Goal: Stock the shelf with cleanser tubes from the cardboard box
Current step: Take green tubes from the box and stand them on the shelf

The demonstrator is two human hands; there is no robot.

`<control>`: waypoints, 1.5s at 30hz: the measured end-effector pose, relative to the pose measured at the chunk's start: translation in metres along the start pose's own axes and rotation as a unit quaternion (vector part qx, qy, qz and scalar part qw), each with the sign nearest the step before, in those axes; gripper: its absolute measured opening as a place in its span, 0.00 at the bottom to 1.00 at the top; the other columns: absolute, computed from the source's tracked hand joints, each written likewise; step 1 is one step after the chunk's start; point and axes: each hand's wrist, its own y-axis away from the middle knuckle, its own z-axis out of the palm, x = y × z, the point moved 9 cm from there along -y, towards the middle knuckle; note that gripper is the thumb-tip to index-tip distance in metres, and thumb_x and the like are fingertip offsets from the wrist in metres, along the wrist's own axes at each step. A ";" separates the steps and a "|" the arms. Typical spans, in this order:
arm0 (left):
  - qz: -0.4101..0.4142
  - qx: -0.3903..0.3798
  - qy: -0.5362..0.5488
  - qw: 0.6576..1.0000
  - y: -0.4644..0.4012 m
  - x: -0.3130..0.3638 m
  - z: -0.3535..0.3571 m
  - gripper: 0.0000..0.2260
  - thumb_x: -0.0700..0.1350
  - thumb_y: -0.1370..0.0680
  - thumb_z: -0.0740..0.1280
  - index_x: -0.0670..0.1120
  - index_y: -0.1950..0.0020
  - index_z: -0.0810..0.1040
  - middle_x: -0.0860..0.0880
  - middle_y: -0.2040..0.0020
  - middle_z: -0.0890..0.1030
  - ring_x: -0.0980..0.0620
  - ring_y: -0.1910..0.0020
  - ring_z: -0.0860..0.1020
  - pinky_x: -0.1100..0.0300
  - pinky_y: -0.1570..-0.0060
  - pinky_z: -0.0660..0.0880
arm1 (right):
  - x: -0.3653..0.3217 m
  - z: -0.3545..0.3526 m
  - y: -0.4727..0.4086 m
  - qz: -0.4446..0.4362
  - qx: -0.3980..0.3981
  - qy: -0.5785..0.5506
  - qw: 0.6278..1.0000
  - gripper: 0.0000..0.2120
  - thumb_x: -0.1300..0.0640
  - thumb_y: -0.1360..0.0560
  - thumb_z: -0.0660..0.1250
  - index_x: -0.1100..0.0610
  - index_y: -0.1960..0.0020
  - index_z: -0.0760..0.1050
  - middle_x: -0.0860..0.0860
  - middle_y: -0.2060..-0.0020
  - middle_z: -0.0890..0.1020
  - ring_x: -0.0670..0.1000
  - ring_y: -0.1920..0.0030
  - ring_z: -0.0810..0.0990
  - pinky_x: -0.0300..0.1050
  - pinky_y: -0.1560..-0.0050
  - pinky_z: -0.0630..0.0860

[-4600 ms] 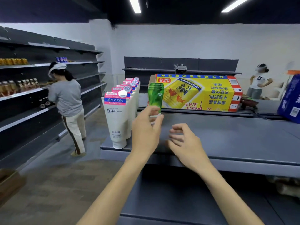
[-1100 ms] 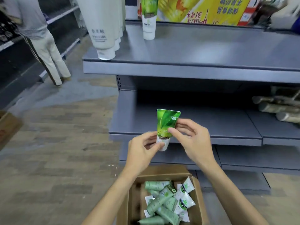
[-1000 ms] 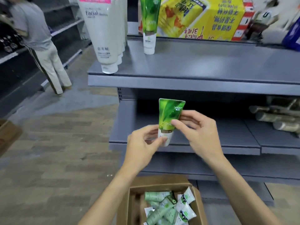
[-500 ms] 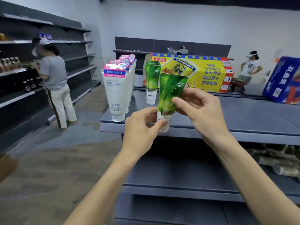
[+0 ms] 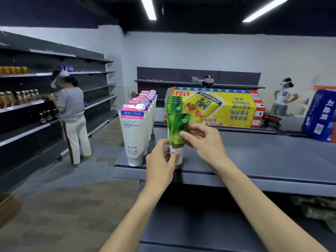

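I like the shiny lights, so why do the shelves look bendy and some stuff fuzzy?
Head view: the wide lens bows the grey metal shelf and the ceiling strip lights; the brown cardboard box corner at the left edge is blurred; the upright green cleanser tube stays sharp.

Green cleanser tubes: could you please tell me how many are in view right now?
At least 4: one held upright by the left hand and right hand, at least three queued behind it on the shelf; more may be hidden.
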 end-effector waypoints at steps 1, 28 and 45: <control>0.001 0.006 -0.009 1.000 -0.004 -0.003 0.001 0.12 0.38 0.24 0.71 0.50 0.44 0.77 0.55 0.55 0.85 0.61 0.55 0.83 0.60 0.51 0.81 | 0.003 0.002 -0.005 -0.002 -0.002 0.004 1.000 0.10 0.59 0.29 0.77 0.57 0.48 0.83 0.52 0.56 0.87 0.52 0.52 0.87 0.55 0.47 0.83; -0.001 -0.005 -0.140 0.990 -0.065 -0.027 0.023 0.10 0.41 0.23 0.67 0.49 0.43 0.74 0.50 0.51 0.84 0.47 0.51 0.83 0.47 0.49 0.79 | 0.024 0.016 -0.064 -0.021 0.004 0.042 0.999 0.07 0.56 0.28 0.76 0.46 0.56 0.81 0.47 0.59 0.86 0.47 0.54 0.86 0.54 0.48 0.83; 0.007 -0.003 -0.139 0.990 -0.065 -0.027 0.024 0.09 0.41 0.22 0.67 0.49 0.43 0.74 0.50 0.50 0.84 0.47 0.50 0.82 0.47 0.50 0.79 | 0.023 0.016 -0.066 -0.031 0.000 0.049 0.998 0.07 0.56 0.27 0.76 0.45 0.56 0.80 0.46 0.57 0.86 0.46 0.53 0.85 0.53 0.47 0.83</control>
